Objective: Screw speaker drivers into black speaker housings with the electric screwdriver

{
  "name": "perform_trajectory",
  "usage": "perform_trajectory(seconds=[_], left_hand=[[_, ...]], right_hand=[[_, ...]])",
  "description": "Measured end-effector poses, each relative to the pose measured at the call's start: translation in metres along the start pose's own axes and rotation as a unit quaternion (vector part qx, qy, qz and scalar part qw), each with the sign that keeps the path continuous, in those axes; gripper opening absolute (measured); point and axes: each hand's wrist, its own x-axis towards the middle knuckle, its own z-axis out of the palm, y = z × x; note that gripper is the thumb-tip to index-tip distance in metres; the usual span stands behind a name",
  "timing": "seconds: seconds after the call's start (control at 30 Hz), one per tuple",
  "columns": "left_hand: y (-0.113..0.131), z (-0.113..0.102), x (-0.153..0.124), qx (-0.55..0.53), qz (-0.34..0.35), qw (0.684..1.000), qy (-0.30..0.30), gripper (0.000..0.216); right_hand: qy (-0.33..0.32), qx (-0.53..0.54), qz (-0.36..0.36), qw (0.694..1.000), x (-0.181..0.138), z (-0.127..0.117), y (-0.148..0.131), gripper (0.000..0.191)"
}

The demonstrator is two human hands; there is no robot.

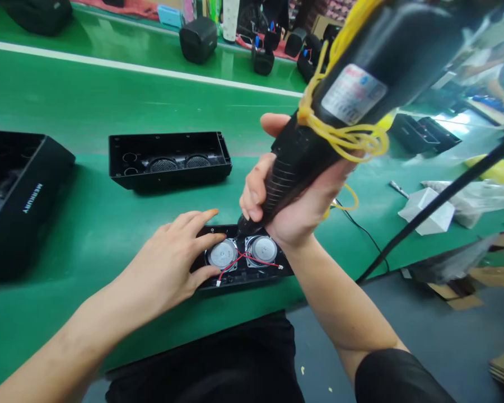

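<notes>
A black speaker panel [252, 271] with two round silver drivers and red wires lies at the near edge of the green bench [88, 224]. My left hand [180, 252] lies flat on the panel's left end, fingers spread, pressing it down. My right hand [294, 190] is wrapped round the ribbed grip of a black electric screwdriver [353, 84], which is tilted, its tip down at the panel's top edge between the drivers. Yellow cord is tied round the tool's body.
An open black speaker housing [168, 159] lies further back on the bench, and a larger black case [21, 196] sits at the left. Small black speakers [198, 38] stand at the back. White paper and plastic [432, 210] lie right, with a black cable [441, 198] crossing.
</notes>
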Motion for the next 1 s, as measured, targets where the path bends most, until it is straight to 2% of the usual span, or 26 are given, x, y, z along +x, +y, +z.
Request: perform_trajectory(seconds=[0.13, 0.3, 0.47, 0.7, 1.0], left_hand=[[-0.001, 0.002, 0.003, -0.03, -0.02, 0.999, -0.008, 0.046], [0.0, 0.002, 0.003, -0.043, -0.032, 0.999, -0.008, 0.047], [0.002, 0.0, 0.004, -0.048, -0.036, 0.998, -0.008, 0.045], [0.001, 0.002, 0.003, -0.043, -0.037, 0.998, -0.011, 0.044], [0.004, -0.006, 0.009, -0.018, -0.054, 0.998, -0.028, 0.039]], right_hand=[[-0.035, -0.012, 0.028, 0.999, 0.002, -0.009, 0.006, 0.064], [-0.078, 0.026, 0.013, 0.997, 0.005, -0.013, 0.011, 0.056], [-0.068, 0.016, 0.021, 0.997, 0.004, -0.009, 0.015, 0.055], [-0.036, -0.067, 0.066, 0.995, 0.004, -0.008, 0.015, 0.067], [-0.135, -0.036, 0.086, 0.986, -0.005, -0.009, 0.023, 0.068]])
